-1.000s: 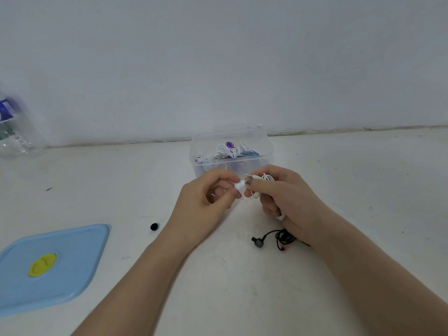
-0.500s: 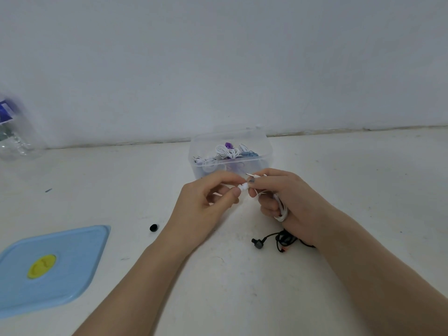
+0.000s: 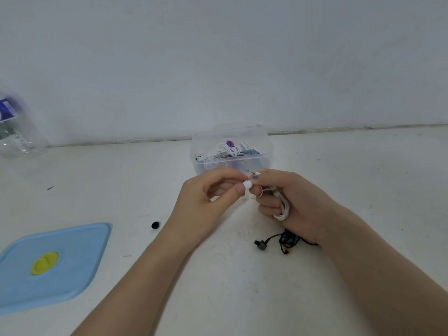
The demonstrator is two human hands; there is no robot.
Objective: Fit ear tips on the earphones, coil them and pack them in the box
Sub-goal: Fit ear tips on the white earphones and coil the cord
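Note:
My left hand (image 3: 206, 200) pinches a small white ear tip (image 3: 247, 184) between thumb and forefinger, pressed against the earbud end held by my right hand (image 3: 291, 202). White earphones (image 3: 283, 209) are looped in coils around my right fingers, and the thin plug pokes up above the thumb. Just behind my hands stands the clear plastic box (image 3: 264, 141), holding several coiled white, blue and purple earphones. A tangled black earphone set (image 3: 283, 241) lies on the table under my right wrist. A loose black ear tip (image 3: 155, 225) sits left of my left wrist.
The box's blue lid (image 3: 72, 258) with a yellow centre lies flat at the near left. A clear plastic bottle (image 3: 14, 132) stands at the far left by the white wall. The table top is white and scuffed.
My hands have drifted slightly toward me and stay joined at the ear tip. More of the white cable coil now shows on my right fingers.

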